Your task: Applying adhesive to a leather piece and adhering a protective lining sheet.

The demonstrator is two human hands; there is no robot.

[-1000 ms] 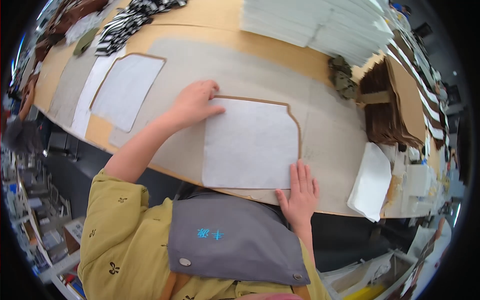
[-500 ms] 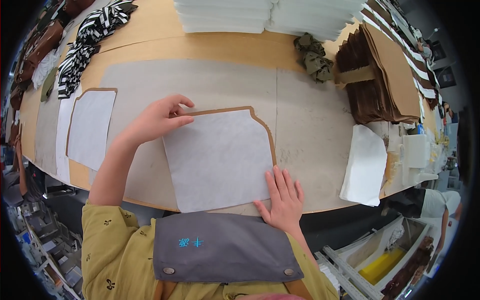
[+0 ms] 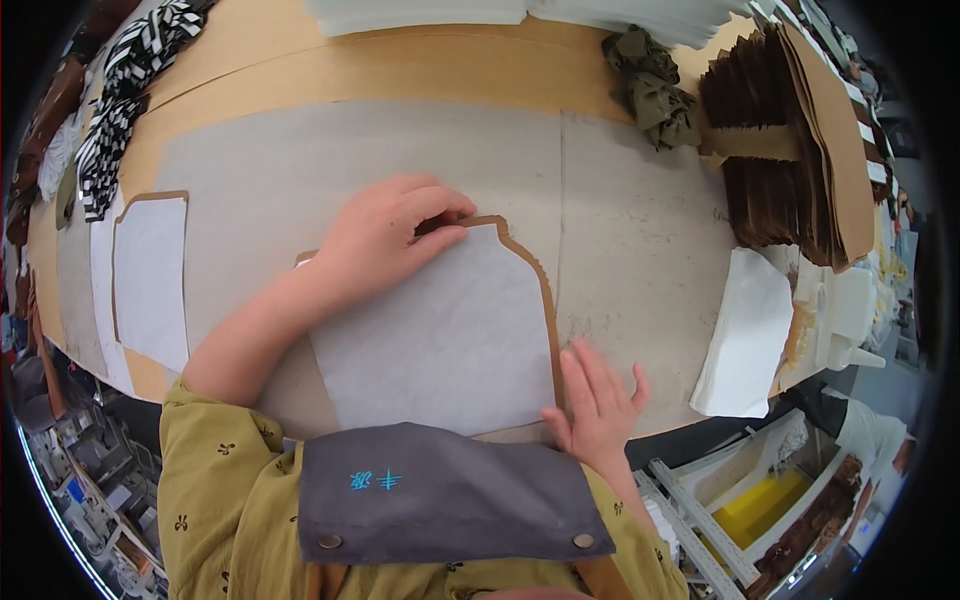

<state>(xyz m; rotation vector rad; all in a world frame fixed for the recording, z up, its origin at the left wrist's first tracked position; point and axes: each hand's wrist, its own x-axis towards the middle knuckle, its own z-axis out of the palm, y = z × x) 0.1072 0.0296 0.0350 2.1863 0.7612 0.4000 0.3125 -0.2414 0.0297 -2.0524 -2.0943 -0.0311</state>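
A white-faced panel (image 3: 430, 330) with a narrow brown border along its far and right edges lies flat before me. My left hand (image 3: 395, 230) reaches over its far edge, fingers curled and thumb bent round the brown border near the right corner. Part of that edge is hidden under the hand. By the lower right edge rests my right hand (image 3: 600, 400), fingers spread and slightly blurred, its fingertips at the border. The panel's near edge runs behind my grey apron.
A similar brown-edged panel (image 3: 150, 270) lies at the left. Striped cloth (image 3: 125, 95) sits beyond it. White stacks (image 3: 430, 12) stand at the back. To the right are crumpled olive material (image 3: 655, 95), a banded brown stack (image 3: 765, 150) and a white sheet stack (image 3: 740, 335).
My left hand has slid right along the panel's far edge toward the corner. My right hand has shifted slightly right, its fingers spreading wider. The whole view has shifted a little.
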